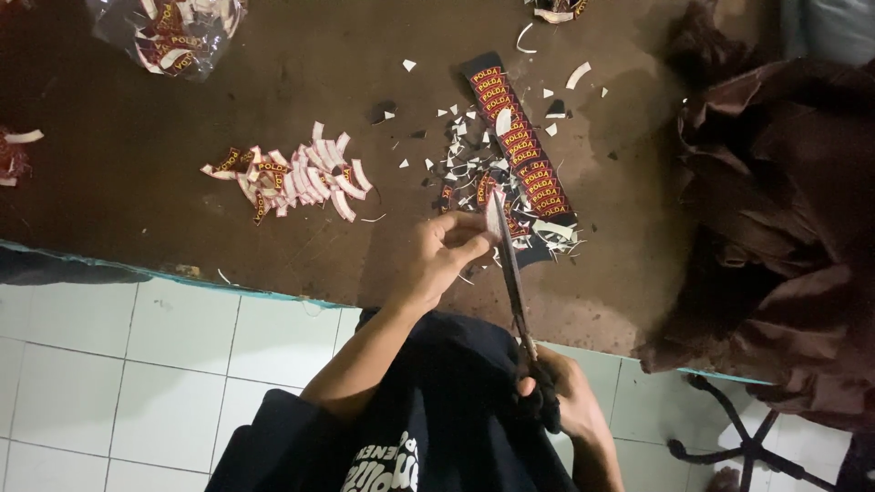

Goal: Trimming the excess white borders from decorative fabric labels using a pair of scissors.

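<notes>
My left hand [442,260] pinches a small curved patch [495,212] with a white back, held just over the table's near edge. My right hand [556,392] grips the black handles of a pair of scissors [512,282], whose long blades point away from me and meet the patch. Just beyond lies a black strip [519,146] of dark red embroidered patches with yellow lettering, ringed by several white and black offcuts [456,159]. To the left sits a pile of cut patches [292,178], some face down and white.
The brown table [137,91] has a teal front edge. A clear bag of patches [178,32] lies at the far left. Dark brown cloth [784,228] is heaped on the right. White floor tiles [118,383] and a black chair base [747,442] show below.
</notes>
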